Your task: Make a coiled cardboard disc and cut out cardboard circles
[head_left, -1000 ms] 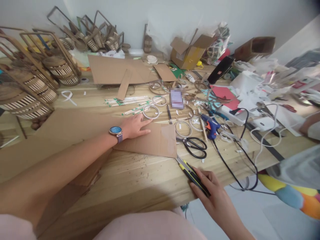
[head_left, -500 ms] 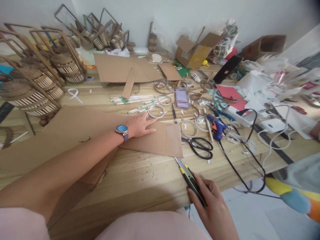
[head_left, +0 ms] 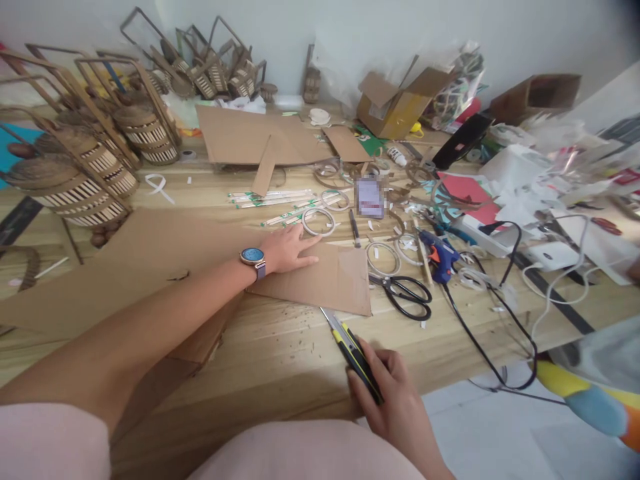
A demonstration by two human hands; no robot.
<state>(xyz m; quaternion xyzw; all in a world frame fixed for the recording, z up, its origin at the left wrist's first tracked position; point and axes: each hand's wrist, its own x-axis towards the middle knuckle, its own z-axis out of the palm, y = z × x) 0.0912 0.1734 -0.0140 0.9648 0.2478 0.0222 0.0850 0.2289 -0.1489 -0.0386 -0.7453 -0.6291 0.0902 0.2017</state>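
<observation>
One shift: right hand (head_left: pixel 395 393), fingers clasping the knife (head_left: pixel 353 350), moved leftward; left hand (head_left: pixel 287 250) flat on cardboard (head_left: pixel 333 283).

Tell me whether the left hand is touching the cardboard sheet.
Touching. The head view shows the left hand lying palm down on the cardboard sheet, fingers flat against its surface.

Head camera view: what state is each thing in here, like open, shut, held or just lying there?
right hand: closed round the utility knife.
utility knife: blade out, gripped.
left hand: open, flat on the cardboard piece.
cardboard piece: lying flat on the table.
scissors: lying untouched, blades nearly shut.
glue gun: lying on its side, cord attached.
cardboard box: flaps open.
</observation>
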